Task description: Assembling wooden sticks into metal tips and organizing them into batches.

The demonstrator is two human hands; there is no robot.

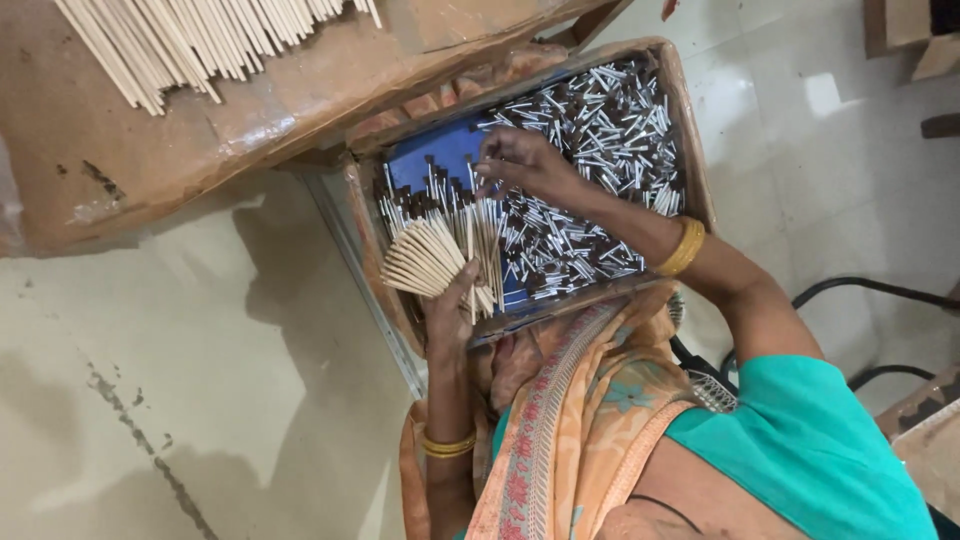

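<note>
Wooden sticks (432,258) fanned in the left hand (448,305), which is closed around the bundle at the near edge of the cardboard box (690,120). Right hand (520,160) reaches into the box with fingertips pinched on a dark-tipped piece (600,130) among the pile covering the blue liner (440,150). Step looks like picking pieces and gathering them into the held bundle; next move likely calls for lifting the pinched one and carrying it over to the fan. Both forearms angle in, wrists bent, gold bangles (682,246) showing. More bare sticks (200,40) lie on the brown board above.
</note>
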